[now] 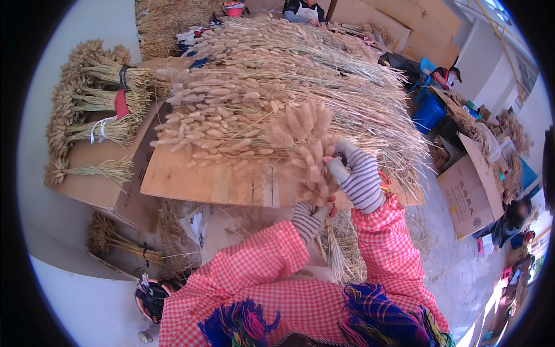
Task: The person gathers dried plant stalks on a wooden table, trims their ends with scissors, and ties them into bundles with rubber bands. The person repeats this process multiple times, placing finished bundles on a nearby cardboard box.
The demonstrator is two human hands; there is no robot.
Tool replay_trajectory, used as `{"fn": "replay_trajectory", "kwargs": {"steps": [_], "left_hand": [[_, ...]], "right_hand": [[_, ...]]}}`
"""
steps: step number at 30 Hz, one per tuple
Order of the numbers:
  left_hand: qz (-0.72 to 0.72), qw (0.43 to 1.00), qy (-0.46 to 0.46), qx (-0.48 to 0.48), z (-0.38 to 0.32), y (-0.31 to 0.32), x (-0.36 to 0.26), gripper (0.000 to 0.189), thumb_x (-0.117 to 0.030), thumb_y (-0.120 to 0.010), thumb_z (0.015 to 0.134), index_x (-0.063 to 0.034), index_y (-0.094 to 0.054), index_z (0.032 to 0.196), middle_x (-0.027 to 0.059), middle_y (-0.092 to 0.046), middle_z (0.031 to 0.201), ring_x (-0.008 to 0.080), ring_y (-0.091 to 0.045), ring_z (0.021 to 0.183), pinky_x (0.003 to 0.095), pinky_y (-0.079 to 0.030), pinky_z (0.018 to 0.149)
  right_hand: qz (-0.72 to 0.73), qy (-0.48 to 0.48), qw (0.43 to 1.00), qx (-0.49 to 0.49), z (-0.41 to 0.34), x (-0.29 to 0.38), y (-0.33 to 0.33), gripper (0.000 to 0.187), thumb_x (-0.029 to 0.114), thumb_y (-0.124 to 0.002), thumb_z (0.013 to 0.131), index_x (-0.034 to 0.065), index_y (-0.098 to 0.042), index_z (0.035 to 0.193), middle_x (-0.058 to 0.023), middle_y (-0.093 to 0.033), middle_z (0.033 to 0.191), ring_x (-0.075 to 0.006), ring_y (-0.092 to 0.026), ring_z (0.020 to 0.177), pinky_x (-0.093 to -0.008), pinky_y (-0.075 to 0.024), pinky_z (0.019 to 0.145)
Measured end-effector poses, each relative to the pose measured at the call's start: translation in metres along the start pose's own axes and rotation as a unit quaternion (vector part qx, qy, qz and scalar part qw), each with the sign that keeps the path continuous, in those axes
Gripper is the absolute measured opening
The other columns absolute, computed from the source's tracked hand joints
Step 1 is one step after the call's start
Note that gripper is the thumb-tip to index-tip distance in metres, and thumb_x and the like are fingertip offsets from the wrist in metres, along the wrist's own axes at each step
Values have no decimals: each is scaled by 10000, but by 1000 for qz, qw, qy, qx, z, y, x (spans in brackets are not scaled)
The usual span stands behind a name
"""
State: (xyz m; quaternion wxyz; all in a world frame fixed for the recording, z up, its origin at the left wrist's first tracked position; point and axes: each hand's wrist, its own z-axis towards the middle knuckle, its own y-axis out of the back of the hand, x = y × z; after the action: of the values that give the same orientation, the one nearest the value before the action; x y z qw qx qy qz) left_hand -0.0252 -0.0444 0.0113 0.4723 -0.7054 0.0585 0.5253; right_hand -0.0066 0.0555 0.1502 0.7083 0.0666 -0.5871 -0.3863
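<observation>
My left hand (313,217), in a striped fingerless glove, grips a bunch of dried bunny-tail grass (303,134) just below its fluffy heads. The bunch stands upright over the near edge of the wooden board (208,182), and its stems (333,247) hang below my hand. My right hand (355,173), gloved alike, is at the right side of the heads, fingers curled; whether it pinches a stem there is hidden. Loose bunny-tail grass (251,86) covers the board in a thick layer, heads to the left and stems to the right. Orange-handled scissors (384,181) lie partly hidden behind my right wrist.
Tied bunches (104,99) lie on a cardboard box (91,191) at left. Another bunch (125,245) lies lower down. A printed carton (470,191) and a blue bucket (428,112) stand at right. One person (305,13) sits across the board, another (446,78) farther right.
</observation>
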Motion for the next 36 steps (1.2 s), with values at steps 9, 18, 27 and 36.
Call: {"fn": "replay_trajectory", "kwargs": {"steps": [9,18,27,36], "left_hand": [[-17,999,-25,-17,9,14,1,151,-92,-545,938,0,-619,1032,58,-649,822,149,-633,761,261,-524,703],[-29,996,28,-73,9,12,-26,292,-228,-607,929,6,-596,1103,66,-662,941,140,-627,851,288,-524,788],[131,976,-58,162,12,-6,-23,664,-197,-652,874,-35,-322,1428,137,-468,1358,214,-404,1299,355,-309,1076],[182,971,12,153,7,8,-84,485,-110,-643,812,-8,-469,1254,43,-602,869,133,-597,765,275,-490,699]], "right_hand": [[-129,201,970,-50,-9,-23,-2,410,84,-606,802,0,-515,1193,-197,-588,965,-336,-591,820,-390,-488,717],[52,-150,977,141,-106,-82,-38,427,80,-576,844,-2,-483,1253,-106,-607,938,-171,-602,828,-323,-500,728],[274,-59,959,-51,-17,-45,16,212,104,-493,931,10,-521,1120,-11,-558,806,-91,-567,631,-236,-508,589],[481,37,874,-54,50,15,7,264,232,-588,936,59,-515,1122,-34,-583,925,-157,-618,763,-339,-581,708]]}}
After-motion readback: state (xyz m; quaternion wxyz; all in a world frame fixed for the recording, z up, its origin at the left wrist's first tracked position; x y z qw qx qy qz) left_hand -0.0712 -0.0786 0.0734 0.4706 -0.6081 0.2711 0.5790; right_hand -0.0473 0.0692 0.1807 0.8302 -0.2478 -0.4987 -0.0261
